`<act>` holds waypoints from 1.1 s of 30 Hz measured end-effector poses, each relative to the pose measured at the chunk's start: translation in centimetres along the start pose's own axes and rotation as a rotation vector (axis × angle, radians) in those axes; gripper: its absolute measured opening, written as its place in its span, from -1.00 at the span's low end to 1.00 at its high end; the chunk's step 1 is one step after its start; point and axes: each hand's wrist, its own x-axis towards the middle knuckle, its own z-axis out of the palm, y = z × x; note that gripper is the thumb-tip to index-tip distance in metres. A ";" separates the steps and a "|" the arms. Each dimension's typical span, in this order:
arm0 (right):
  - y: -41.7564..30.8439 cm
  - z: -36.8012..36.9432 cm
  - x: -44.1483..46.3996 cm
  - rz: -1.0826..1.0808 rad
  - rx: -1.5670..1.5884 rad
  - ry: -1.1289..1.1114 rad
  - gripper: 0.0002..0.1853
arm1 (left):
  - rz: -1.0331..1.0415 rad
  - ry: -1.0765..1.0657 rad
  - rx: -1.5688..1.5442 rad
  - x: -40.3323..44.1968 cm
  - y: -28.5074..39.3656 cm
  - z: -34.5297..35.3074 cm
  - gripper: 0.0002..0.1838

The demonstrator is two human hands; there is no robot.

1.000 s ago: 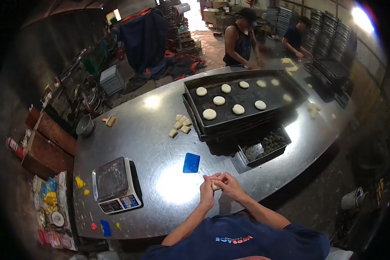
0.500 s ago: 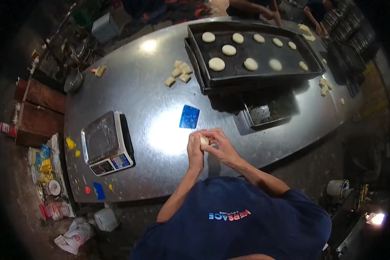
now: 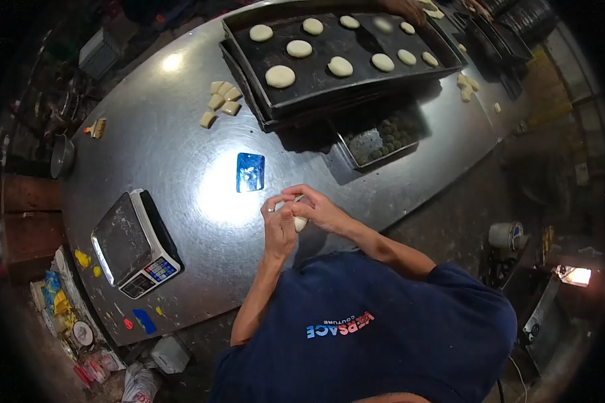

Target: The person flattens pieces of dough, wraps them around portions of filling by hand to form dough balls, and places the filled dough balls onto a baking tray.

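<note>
My left hand (image 3: 279, 227) and my right hand (image 3: 318, 212) are closed together around a small piece of pale dough (image 3: 300, 224), held just above the near edge of the metal table. The left hand wears a ring. Fingers of both hands cover much of the dough; its lower part shows between them. Beyond the hands lies a blue flat scraper (image 3: 250, 172). Farther off is a group of several cut dough pieces (image 3: 216, 102).
A large dark baking tray (image 3: 356, 91) carries several flattened dough rounds. Under its near side stands a smaller pan (image 3: 348, 153) with dark round balls. A digital scale (image 3: 131, 245) sits left. Another person's hand (image 3: 405, 9) is at the tray's far right.
My view has shifted, so the table's things sit farther left and higher. My fingers have changed position around the dough. One more round shows in the tray's near row.
</note>
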 end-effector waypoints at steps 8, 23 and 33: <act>6.3 -5.2 -3.3 0.151 -0.288 0.073 -0.72 | -0.127 -0.117 -0.170 -3.1 -0.2 1.4 -0.07; 15.3 -7.1 0.1 -0.072 -1.589 0.443 -0.49 | -0.609 0.493 -0.242 -3.6 -5.9 -5.9 -0.61; 14.9 -7.2 1.7 0.000 -1.569 0.467 -0.44 | -0.630 0.393 -0.153 7.2 -14.3 -6.6 -0.63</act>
